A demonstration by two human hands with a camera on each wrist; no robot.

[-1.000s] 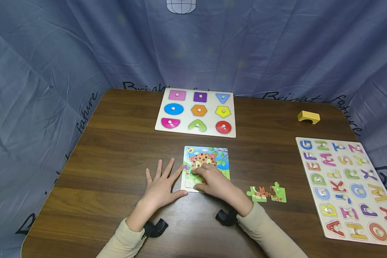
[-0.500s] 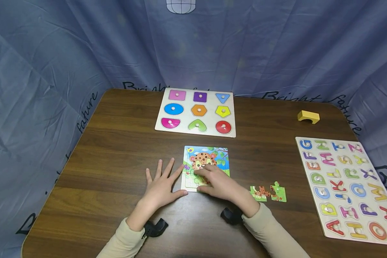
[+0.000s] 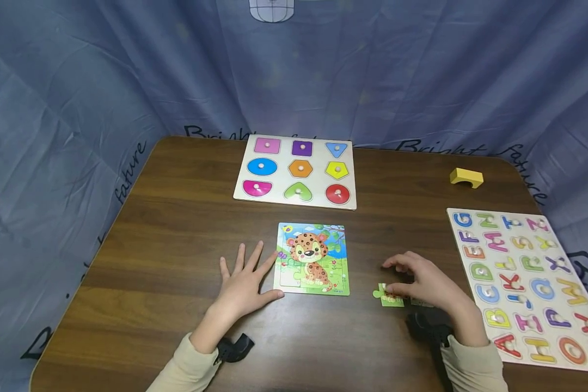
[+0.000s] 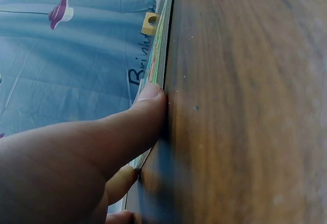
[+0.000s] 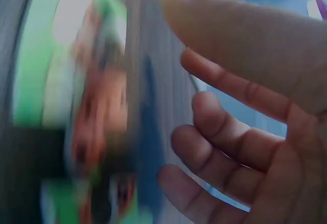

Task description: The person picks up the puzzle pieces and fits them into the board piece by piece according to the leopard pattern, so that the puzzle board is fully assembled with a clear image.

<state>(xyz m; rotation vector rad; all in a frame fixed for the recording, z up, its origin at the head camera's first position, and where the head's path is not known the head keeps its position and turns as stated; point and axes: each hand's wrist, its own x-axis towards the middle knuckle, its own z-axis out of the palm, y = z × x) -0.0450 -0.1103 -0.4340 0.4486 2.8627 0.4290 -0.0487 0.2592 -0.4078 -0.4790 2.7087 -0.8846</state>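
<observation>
A square jigsaw puzzle [image 3: 316, 256] with a spotted leopard cub picture lies on the table. My left hand [image 3: 245, 286] rests beside its left edge, fingers spread, with the index fingertip and thumb at the frame. In the left wrist view the thumb [image 4: 145, 109] lies against the puzzle's side. My right hand [image 3: 428, 283] hovers over two loose jigsaw pieces to the right, fingers bent and thumb apart, nothing between them. One jigsaw piece [image 3: 391, 300] shows in front of the thumb; the other is mostly hidden beneath the hand. Both look blurred in the right wrist view.
A shape board [image 3: 239, 191] with knobbed pieces lies behind the puzzle. At the right is a letter board [image 3: 470, 277] with knobs, and a yellow arch block [image 3: 466, 177] sits near the back right corner. Blue curtains [image 3: 313, 71] surround the wooden table [image 3: 176, 218].
My right hand has left the puzzle and moved right to above the loose pieces, uncovering the leopard picture. My left hand has stayed in place.
</observation>
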